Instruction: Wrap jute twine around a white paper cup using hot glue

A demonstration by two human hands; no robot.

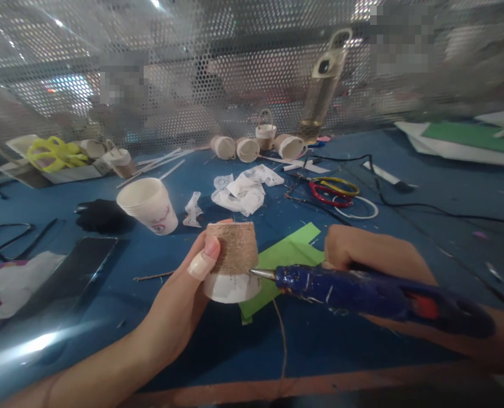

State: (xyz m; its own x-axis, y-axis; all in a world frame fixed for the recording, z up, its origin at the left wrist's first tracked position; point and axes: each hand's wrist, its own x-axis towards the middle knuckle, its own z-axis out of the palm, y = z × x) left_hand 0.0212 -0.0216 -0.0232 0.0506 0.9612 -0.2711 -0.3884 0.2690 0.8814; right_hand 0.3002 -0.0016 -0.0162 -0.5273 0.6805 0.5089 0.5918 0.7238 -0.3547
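Note:
My left hand (187,283) grips a paper cup (233,255) turned upside down, most of it wound with brown twine and its white rim bare at the bottom. A bandage-like strip wraps the left thumb. In my right hand (375,255) is a dark blue hot glue gun (341,292), its metal nozzle at the twine's lower edge on the cup. Whether the tip touches the cup, I cannot tell. A loose twine end (283,334) hangs below toward the table edge. Light green paper (288,255) lies behind the cup.
Stacked white paper cups (147,204) lie tilted at left, beside crumpled white lace (245,190). Several small twine-wrapped cups (247,150) and a water bottle (324,85) stand at the back. Scissors (334,192) and a black cord (409,205) lie right; a phone (73,277) lies left.

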